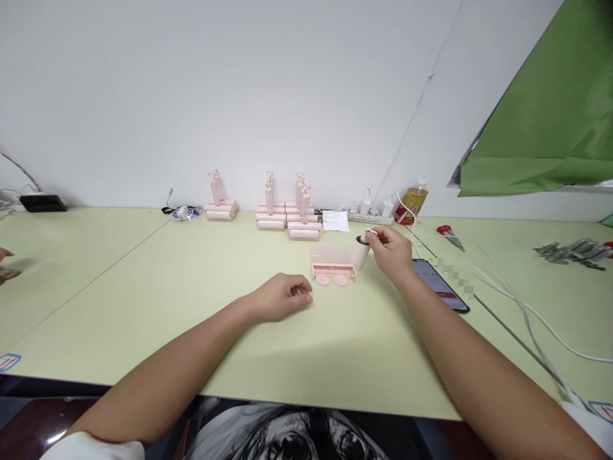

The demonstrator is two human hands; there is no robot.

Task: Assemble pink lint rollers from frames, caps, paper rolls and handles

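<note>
My left hand (281,296) rests on the table with its fingers loosely curled and apart, nothing in them. A small pink plastic part (370,232) is pinched between the thumb and fingers of my right hand (390,250). That part is at the dark-cored top end of an upright white roll (360,257), which looks like a lint roller refill. Just left of the roll lie a clear cover (330,255) and a pink frame (334,268). Two pink discs, a left one (322,280) and a right one (340,280), lie flat in front of the frame.
Several assembled pink lint rollers (304,231) stand along the wall. To the right are a phone (441,287), red-handled snips (450,236), a drink bottle (412,201), white cables (517,300) and a pile of metal pieces (572,251). Another person's hand (6,265) shows at the left edge.
</note>
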